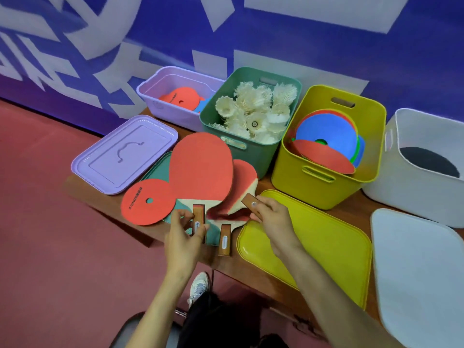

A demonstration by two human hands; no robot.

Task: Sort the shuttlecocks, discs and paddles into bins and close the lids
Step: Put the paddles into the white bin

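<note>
Found on brown wooden bench [226,262], before four open bins: three red-rubber, wooden-handled paddles, overlapped, partly atop flat green plastic lid [155,172]. Left grip [184,231] apparently pinching handle of largest red paddle [200,169], thumb one side and fingers the other, though contact blurred. Right grip [267,213] closed round handle of second red paddle [244,179]. Third red paddle [224,239] untouched, handle between both grips. Judged stiff, flat and light; rubber faces tacky and easily marked, so best taken by handle, not blade. Probably bound for white plastic bin [414,192], already holding a dark round shape. Thin red disc with centre hole [148,204] just left of paddles, seemingly floppy; best lifted at rim.
</note>
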